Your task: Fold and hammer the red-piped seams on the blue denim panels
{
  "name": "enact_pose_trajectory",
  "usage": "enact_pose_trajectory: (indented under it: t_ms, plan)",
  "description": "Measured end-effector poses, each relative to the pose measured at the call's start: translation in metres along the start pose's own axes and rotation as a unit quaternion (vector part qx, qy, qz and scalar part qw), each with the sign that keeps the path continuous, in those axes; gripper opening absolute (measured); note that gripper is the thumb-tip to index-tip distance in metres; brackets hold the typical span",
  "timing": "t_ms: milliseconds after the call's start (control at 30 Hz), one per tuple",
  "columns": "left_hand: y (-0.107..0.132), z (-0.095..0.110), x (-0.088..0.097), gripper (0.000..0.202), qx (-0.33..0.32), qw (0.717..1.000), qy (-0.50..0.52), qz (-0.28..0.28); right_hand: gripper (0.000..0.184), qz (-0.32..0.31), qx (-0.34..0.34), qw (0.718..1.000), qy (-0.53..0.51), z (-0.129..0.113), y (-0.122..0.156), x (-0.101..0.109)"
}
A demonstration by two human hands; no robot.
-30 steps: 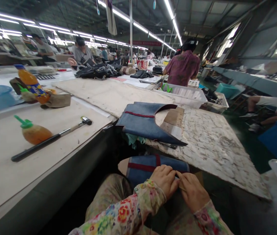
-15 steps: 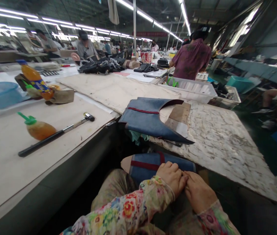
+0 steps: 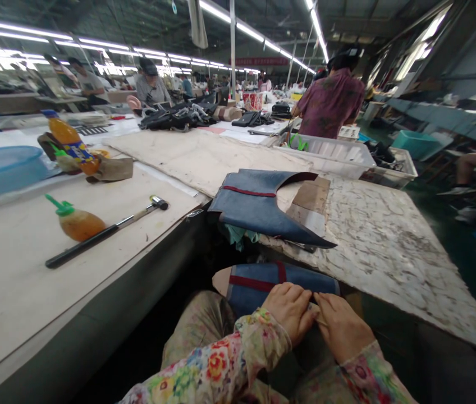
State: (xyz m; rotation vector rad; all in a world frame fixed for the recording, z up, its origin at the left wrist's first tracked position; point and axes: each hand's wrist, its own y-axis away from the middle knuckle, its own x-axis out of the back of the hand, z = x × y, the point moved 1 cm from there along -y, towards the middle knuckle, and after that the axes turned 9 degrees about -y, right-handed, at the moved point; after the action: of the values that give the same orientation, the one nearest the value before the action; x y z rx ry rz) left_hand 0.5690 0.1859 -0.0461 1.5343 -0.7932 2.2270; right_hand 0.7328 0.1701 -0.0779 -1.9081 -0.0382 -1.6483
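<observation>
A blue leather piece (image 3: 305, 275) with crossing dark red bands lies across my lap, its pale tan end pointing left. My left hand (image 3: 289, 310) rests over its near edge, fingers bent and pressed down on it. Close beside it, my right hand (image 3: 342, 325) pinches the same edge, thumb and fingertips almost touching the left hand. A small pale bit shows between the two thumbs; what it is I cannot make out. Beyond my hands, a second blue leather piece (image 3: 246, 205) with a dark red stripe and a curved cut-out sits on the table corner.
On the left table (image 3: 6, 297) lie a hammer (image 3: 107, 233) and a green-capped squeeze bottle (image 3: 81, 224). An orange drink bottle (image 3: 72, 143) leans behind them, near a blue basin (image 3: 6, 168). A worn, stained board (image 3: 393, 241) extends right; a co-worker (image 3: 333, 104) stands past a white bin (image 3: 330, 151).
My hands have drawn slightly apart at the thumbs, showing a pale bit between them. The view has shifted a little, so the surroundings sit slightly farther right.
</observation>
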Motion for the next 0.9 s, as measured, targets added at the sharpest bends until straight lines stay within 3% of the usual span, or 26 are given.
enact_pose_trajectory:
  t_ms: [333, 733, 900]
  plan:
    - [0.049, -0.032, -0.002, 0.041, 0.043, 0.995, -0.066, 0.065, 0.036, 0.018, 0.074, 0.997, 0.015, 0.017, 0.01, -0.013]
    - [0.086, -0.081, 0.021, 0.036, 0.069, 0.98, -0.157, 0.102, 0.035, 0.004, 0.064, 0.996, -0.065, -0.055, -0.024, -0.006]
    - [0.1, -0.092, 0.029, 0.035, 0.099, 0.974, -0.179, 0.099, 0.035, 0.008, 0.061, 0.995, -0.074, -0.06, -0.027, -0.003]
